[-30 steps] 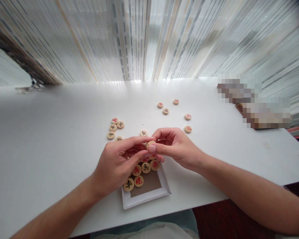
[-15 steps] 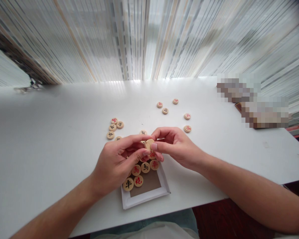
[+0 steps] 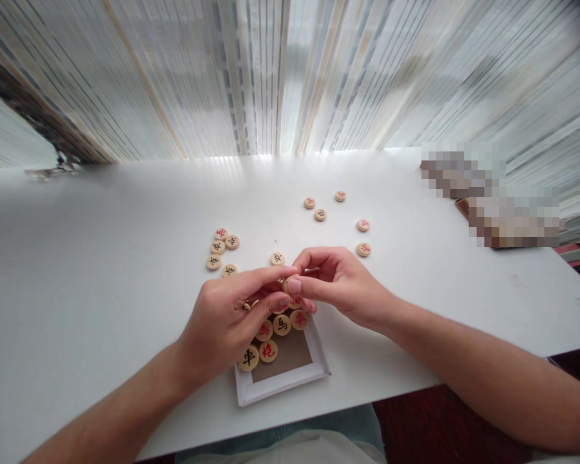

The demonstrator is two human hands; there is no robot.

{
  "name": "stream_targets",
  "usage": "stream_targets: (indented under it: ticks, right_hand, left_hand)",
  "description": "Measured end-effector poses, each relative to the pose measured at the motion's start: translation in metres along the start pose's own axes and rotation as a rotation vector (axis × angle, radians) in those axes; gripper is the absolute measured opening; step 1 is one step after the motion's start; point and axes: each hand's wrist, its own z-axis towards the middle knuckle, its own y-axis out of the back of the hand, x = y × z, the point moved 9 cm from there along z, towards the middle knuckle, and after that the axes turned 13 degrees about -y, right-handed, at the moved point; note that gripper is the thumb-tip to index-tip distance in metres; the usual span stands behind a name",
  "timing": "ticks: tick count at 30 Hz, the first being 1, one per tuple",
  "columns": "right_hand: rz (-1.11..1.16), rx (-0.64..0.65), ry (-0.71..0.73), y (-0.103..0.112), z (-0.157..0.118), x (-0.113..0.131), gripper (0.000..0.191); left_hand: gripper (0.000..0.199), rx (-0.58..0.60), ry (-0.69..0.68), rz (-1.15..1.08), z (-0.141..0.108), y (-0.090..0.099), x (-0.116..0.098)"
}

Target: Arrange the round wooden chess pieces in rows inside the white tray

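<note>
Both hands meet over a shallow white box (image 3: pixel 290 383), lifted just above its far part. My right hand (image 3: pixel 341 283) pinches a round wooden Chinese chess piece (image 3: pixel 287 285) between thumb and fingers. My left hand (image 3: pixel 232 312) curls around the same piece from the other side, index finger above and thumb below. The piece is tilted and its character cannot be seen. Beneath the hands, several pieces lie in the box, among them a black piece (image 3: pixel 248 357), a red piece (image 3: pixel 268 351) and another red piece (image 3: pixel 299 319). My hands hide the box's far side.
Several loose pieces lie on the white table (image 3: pixel 125 258): a group (image 3: pixel 217 247) at left, a black piece (image 3: pixel 277 258) beyond the hands, others (image 3: pixel 320 214) farther back and right. Blurred-out objects (image 3: pixel 512 219) stand at the far right. A striped curtain (image 3: pixel 270 77) hangs behind.
The piece between my fingers has turned, from showing its pale flat face to a tilted, mostly covered position. My hands have barely shifted.
</note>
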Motion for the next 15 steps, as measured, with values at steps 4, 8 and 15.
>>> stream_targets:
  ticks: [4, 8, 15]
  right_hand:
    - [-0.015, -0.018, -0.012, 0.001, 0.001, -0.003, 0.036]
    - [-0.028, -0.041, -0.014, 0.003, 0.0, -0.004, 0.039]
    - [-0.06, -0.02, -0.007, 0.0, -0.001, -0.001, 0.035]
  left_hand:
    - [0.026, 0.023, -0.125, 0.121, 0.0, 0.0, -0.008]
    - [0.027, 0.051, -0.192, 0.198, -0.002, -0.002, -0.012]
    - [0.034, 0.071, -0.25, 0.25, -0.005, -0.003, -0.016]
